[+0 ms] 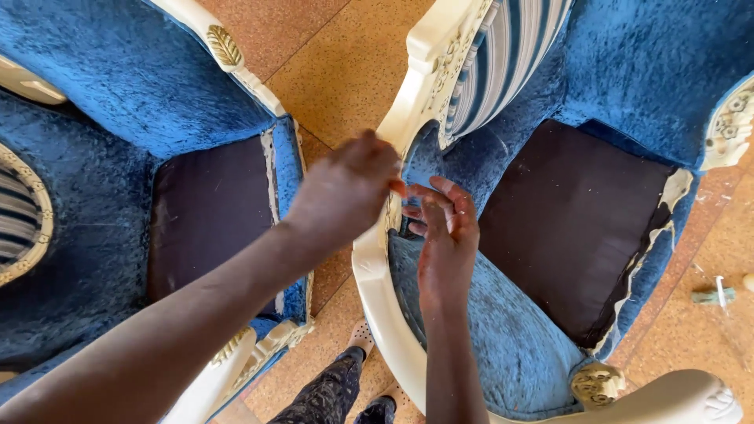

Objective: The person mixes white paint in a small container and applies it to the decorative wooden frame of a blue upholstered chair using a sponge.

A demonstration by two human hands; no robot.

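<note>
L hand (345, 192) sits over the cream carved frame (408, 102) of the right blue armchair (628, 71); its fingers are turned away and blurred, so can't tell if they pinch anything. R hand (446, 235) is just beside it, fingers loosely spread, grasping nothing, over the blue arm padding (487, 314). The contact spot is hidden. Left armchair (118, 86) is cut off by the edge.

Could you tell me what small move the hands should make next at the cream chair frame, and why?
Probably press the blue fabric tighter against the cream frame. Both the left hand and right hand meet at the carved arm's inner edge, fingers pinched there, where fabric and frame join; what they pinch is too small to tell.
</note>
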